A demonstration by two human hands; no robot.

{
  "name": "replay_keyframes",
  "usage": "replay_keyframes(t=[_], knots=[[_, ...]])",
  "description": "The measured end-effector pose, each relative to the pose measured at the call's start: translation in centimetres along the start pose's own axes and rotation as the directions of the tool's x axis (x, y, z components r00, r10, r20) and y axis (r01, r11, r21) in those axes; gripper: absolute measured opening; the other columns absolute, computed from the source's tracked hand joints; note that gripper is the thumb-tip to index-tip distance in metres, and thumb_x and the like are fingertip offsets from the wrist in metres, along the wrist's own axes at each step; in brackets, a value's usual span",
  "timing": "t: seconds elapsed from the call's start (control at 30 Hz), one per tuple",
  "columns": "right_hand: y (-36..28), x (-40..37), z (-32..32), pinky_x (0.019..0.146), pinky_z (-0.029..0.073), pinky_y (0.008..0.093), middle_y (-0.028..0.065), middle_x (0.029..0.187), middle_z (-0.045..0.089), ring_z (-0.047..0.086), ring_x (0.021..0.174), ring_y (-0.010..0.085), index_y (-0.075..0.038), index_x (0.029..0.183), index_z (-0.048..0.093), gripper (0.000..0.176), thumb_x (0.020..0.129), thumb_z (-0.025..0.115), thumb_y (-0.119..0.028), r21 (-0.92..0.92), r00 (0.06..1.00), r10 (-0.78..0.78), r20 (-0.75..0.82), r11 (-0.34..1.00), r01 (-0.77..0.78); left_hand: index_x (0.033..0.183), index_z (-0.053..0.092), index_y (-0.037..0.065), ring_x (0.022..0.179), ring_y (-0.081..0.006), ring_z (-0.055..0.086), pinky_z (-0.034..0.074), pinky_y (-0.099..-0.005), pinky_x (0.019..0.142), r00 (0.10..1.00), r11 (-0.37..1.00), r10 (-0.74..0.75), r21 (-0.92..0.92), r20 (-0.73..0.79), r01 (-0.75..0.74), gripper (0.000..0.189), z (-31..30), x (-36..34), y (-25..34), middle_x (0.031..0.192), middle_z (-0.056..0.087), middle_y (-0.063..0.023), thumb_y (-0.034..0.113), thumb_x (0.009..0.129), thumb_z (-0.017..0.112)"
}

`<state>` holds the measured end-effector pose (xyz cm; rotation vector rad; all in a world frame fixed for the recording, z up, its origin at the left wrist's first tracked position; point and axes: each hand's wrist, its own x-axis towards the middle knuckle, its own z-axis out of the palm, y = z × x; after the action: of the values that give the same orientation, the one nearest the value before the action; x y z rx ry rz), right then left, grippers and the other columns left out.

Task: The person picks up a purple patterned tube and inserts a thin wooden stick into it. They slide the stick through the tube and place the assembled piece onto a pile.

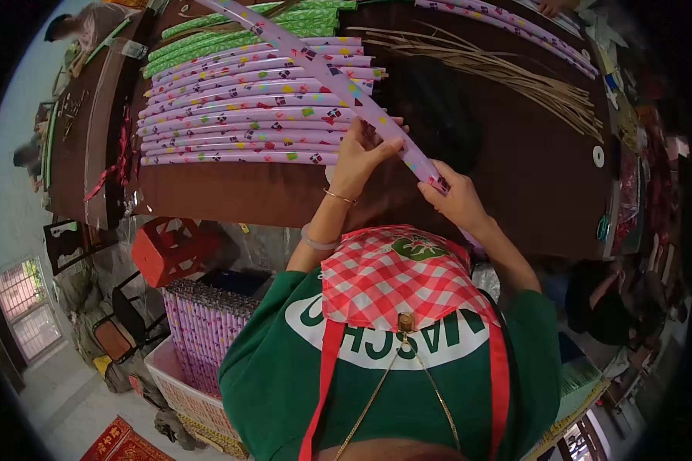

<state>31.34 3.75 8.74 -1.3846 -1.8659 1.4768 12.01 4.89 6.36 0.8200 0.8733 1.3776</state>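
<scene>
The roll point(323, 69) is held above the table point(538, 180), in both hands. Its long axis is laid on a slant, from far left to near right, and the far end is cut off by the edge of the view. By the left hand point(359, 157) the roll is grasped at the near part, with the thumb put across the top and the fingers partly hidden behind. By the right hand point(459, 200) it is gripped further along, to the near right, close to the table's near edge. So most of the length is extended from the grips toward far left, and the right hand is placed nearer to the near end. Below the right hand a lilac piece point(471, 243) is seen; whether it belongs to the roll cannot be told.

By the slanted roll the lilac rolls point(231, 119) are crossed in the view, and these are laid side by side, with their axes from left to right. Their right ends are found just beside the left hand, which is the nearer one to them. Whether they are touched by the roll cannot be told. Beyond them, green rolls point(207, 41) are placed. At far right, thin strips point(507, 73) are spread, and a white ring point(598, 157) is seen near the right edge.
</scene>
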Motion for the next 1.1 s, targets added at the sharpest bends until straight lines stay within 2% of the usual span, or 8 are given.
replay_keyframes(t=[0.03, 0.1, 0.2, 0.27, 0.53, 0.67, 0.93, 1.1], knots=[[0.2, 0.0, 0.1, 0.066, 0.047, 0.0291, 0.0157, 0.082, 0.059, 0.058, 0.071, 0.0209, -0.001, 0.113, 0.050, 0.042, 0.078, 0.062, -0.020, 0.001, 1.000, 0.003, 0.002, 1.000, -0.003, 0.116, 0.040, -0.002, 0.098, -0.0246, 0.058, 0.047, -0.0327, 0.085, 1.000, 1.000, 0.000, 0.000, -0.009, 0.000, 0.040, 0.2, -0.1, 0.0, 0.108, 0.056, -0.0113, 0.007, 0.082, 0.060], [0.5, 0.0, 0.2, 0.067, 0.047, 0.0310, 0.0182, 0.086, 0.060, 0.061, 0.075, 0.0252, 0.000, 0.113, 0.051, 0.042, 0.077, 0.063, -0.019, -0.100, 0.989, -0.131, -0.065, 0.987, 0.124, 0.116, 0.040, -0.002, 0.098, -0.0249, 0.058, 0.047, -0.0332, 0.084, 1.000, 1.000, 0.004, 0.000, -0.021, -0.004, 0.042, 0.3, -0.1, -0.2, 0.108, 0.056, -0.0111, 0.007, 0.081, 0.061], [0.8, 0.0, 0.1, 0.069, 0.048, 0.0329, 0.0202, 0.089, 0.060, 0.062, 0.078, 0.0287, -0.001, 0.113, 0.051, 0.042, 0.077, 0.063, -0.019, -0.111, 0.986, -0.152, -0.069, 0.983, 0.144, 0.117, 0.040, -0.002, 0.098, -0.0255, 0.058, 0.048, -0.0332, 0.084, 0.997, 0.997, -0.044, -0.059, -0.059, 0.041, 0.043, 0.1, -0.1, -0.3, 0.108, 0.056, -0.0121, 0.006, 0.081, 0.061], [1.0, -0.1, 0.1, 0.069, 0.048, 0.0331, 0.0203, 0.090, 0.060, 0.061, 0.079, 0.0294, -0.001, 0.113, 0.051, 0.042, 0.076, 0.063, -0.019, -0.132, 0.987, -0.147, -0.063, 0.982, 0.137, 0.117, 0.040, -0.002, 0.099, -0.0261, 0.058, 0.048, -0.0331, 0.084, 0.982, 0.976, -0.165, -0.155, -0.088, 0.150, 0.043, 0.1, 0.1, 0.5, 0.108, 0.056, -0.0127, 0.004, 0.081, 0.061], [0.9, -0.2, -0.2, 0.071, 0.048, 0.0339, 0.0202, 0.093, 0.060, 0.061, 0.081, 0.0302, 0.000, 0.113, 0.051, 0.045, 0.075, 0.064, -0.019, -0.151, 0.988, -0.145, -0.053, 0.979, 0.136, 0.115, 0.036, -0.002, 0.105, -0.0264, 0.054, 0.046, -0.0341, 0.089, 0.994, 0.993, -0.097, -0.058, 0.051, 0.100, 0.042, -1.2, 0.1, 0.5, 0.112, 0.055, -0.0155, 0.003, 0.081, 0.061], [1.3, -0.1, -0.5, 0.074, 0.048, 0.0328, 0.0201, 0.098, 0.060, 0.061, 0.086, 0.0304, 0.002, 0.113, 0.051, 0.045, 0.075, 0.065, -0.018, -0.203, 0.972, -0.230, -0.057, 0.955, 0.214, 0.118, 0.038, -0.004, 0.110, -0.0271, 0.052, 0.044, -0.0362, 0.092, 0.991, 0.994, -0.093, -0.052, 0.094, 0.098, 0.045, -1.3, -0.2, 0.8, 0.115, 0.054, -0.0156, 0.003, 0.080, 0.062], [1.1, -0.5, -1.1, 0.077, 0.048, 0.0326, 0.0206, 0.103, 0.059, 0.061, 0.090, 0.0303, 0.003, 0.113, 0.052, 0.045, 0.075, 0.065, -0.018, -0.148, 0.980, -0.196, -0.027, 0.971, 0.190, 0.120, 0.037, -0.003, 0.110, -0.0271, 0.051, 0.042, -0.0360, 0.094, 0.989, 0.997, -0.065, -0.041, 0.129, 0.071, 0.048, -1.1, -0.9, 1.1, 0.116, 0.053, -0.0163, 0.000, 0.079, 0.062], [1.3, -0.6, -1.1, 0.078, 0.047, 0.0324, 0.0199, 0.104, 0.059, 0.061, 0.091, 0.0299, 0.002, 0.113, 0.052, 0.045, 0.075, 0.065, -0.018, -0.208, 0.972, -0.233, -0.039, 0.953, 0.220, 0.118, 0.039, -0.004, 0.110, -0.0263, 0.051, 0.043, -0.0345, 0.093, 0.989, 0.994, -0.103, -0.033, 0.104, 0.107, 0.045, -1.0, -0.9, 1.6, 0.114, 0.055, -0.0165, 0.000, 0.079, 0.061]])
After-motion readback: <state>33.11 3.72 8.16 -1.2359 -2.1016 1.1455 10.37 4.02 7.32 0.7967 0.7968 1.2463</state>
